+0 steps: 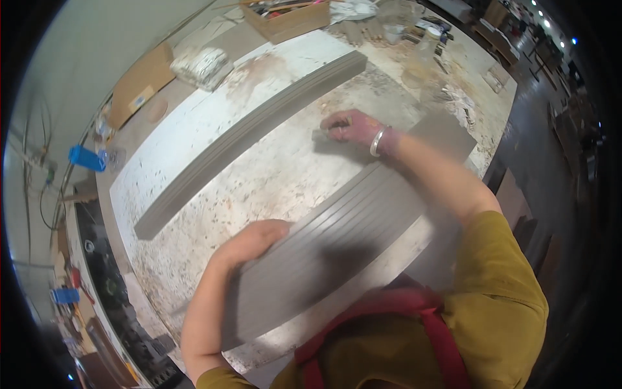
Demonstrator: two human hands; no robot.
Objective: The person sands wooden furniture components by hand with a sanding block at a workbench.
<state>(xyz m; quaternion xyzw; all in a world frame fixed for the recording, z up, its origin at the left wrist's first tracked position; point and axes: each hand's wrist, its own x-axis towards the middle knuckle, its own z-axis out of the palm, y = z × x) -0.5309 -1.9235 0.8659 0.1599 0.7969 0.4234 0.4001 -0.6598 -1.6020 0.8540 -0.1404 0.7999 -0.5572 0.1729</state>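
Your left hand lies on the near grey grooved panel, at its left end; the fingers are curled over the edge of the panel and press it, so the hand grips the edge without closing fully. This panel lies slanted on the white speckled worktable, close to your body, and its far end reaches toward your right forearm. Your right hand is further away, above the middle of the table, with a silver bracelet on the wrist. Its fingers are bent together around a small grey block, which rests on the table surface; the picture is a little blurred here, so you cannot tell how tight the hold is. A second long grey moulding lies slanted across the table, well apart from the near panel. Behind it you see a cardboard box with tools and a crumpled rag
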